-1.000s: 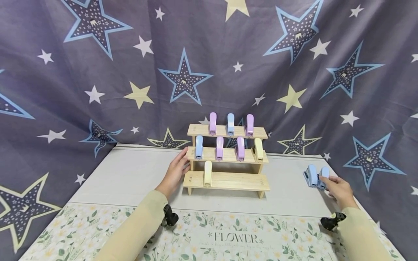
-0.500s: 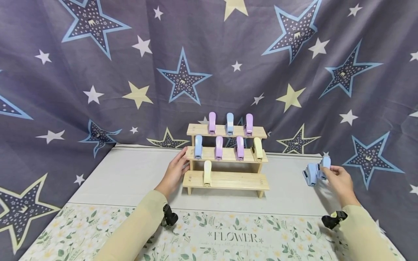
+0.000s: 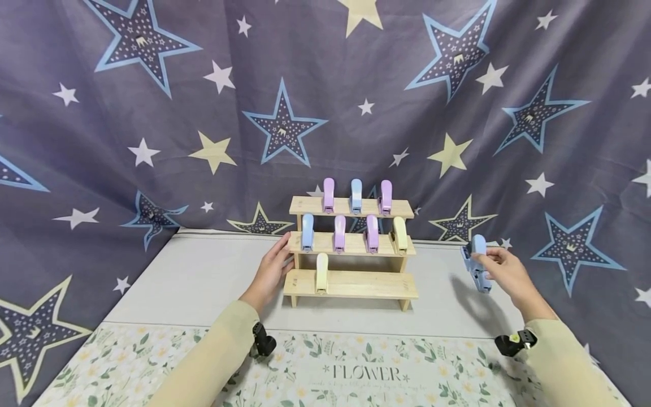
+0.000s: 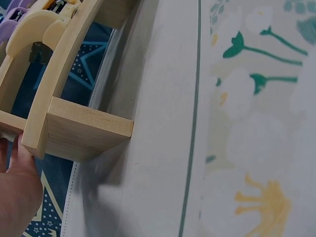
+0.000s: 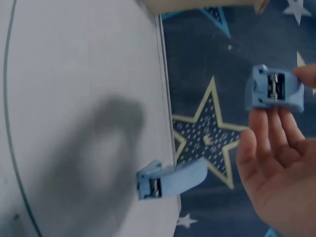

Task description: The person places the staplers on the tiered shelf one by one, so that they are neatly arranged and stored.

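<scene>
My right hand (image 3: 511, 277) holds a blue mini stapler (image 3: 478, 245) raised above the table at the right, thumb on one side and fingers on the other. The right wrist view shows this held stapler (image 5: 256, 94) end-on. A second blue mini stapler (image 5: 182, 178) stands on the table below it, partly hidden in the head view. My left hand (image 3: 267, 277) grips the left end of a three-tier wooden stand (image 3: 371, 285), at the middle tier. Purple, blue and yellow mini staplers fill the upper two tiers. One yellow stapler (image 3: 322, 273) stands on the bottom tier, left of its middle.
A star-patterned curtain (image 3: 203, 102) hangs behind the table. The tabletop (image 3: 213, 282) is pale grey at the back, with a floral mat (image 3: 152, 350) along the front. A black wrist camera (image 3: 263, 339) sits on the left sleeve, another (image 3: 515, 342) on the right.
My right hand has lifted one blue stapler off the table and carried it up and left, over the other blue stapler. My left hand has stayed at the stand.
</scene>
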Demonstrator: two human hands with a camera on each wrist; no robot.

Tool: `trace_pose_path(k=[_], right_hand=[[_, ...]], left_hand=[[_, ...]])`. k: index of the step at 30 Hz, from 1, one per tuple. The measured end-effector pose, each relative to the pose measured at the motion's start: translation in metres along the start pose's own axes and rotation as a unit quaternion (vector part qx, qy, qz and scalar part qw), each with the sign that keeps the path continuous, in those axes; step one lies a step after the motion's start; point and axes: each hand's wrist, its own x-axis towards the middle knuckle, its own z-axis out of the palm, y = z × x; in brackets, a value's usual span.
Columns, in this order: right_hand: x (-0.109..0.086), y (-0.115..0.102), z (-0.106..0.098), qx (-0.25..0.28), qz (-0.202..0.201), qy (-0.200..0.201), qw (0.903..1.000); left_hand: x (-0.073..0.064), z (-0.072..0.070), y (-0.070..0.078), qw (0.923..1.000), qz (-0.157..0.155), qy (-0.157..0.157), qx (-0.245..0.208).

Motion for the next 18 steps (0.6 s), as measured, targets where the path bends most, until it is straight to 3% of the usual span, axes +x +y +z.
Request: trace_pose_path(k=[4, 9, 13, 18], right_hand=[[-0.004, -0.010, 0.009, -0.005, -0.043, -0.078, 0.9960], [-0.013, -0.025, 0.020, -0.003, -0.080, -0.180, 0.9803], [-0.016, -0.038, 0.031, -0.009, -0.103, -0.223, 0.9693], [-0.017, -0.050, 0.046, -0.005, -0.116, -0.249, 0.9615]], left_hand=[[-0.001, -0.001, -0.001, 1.0000, 0.003, -0.003, -0.002], [-0.002, 0.000, -0.001, 1.0000, 0.002, -0.004, -0.001], [-0.001, 0.001, -0.001, 1.0000, 0.003, -0.004, -0.002], [-0.001, 0.000, -0.001, 1.0000, 0.004, -0.001, -0.004]])
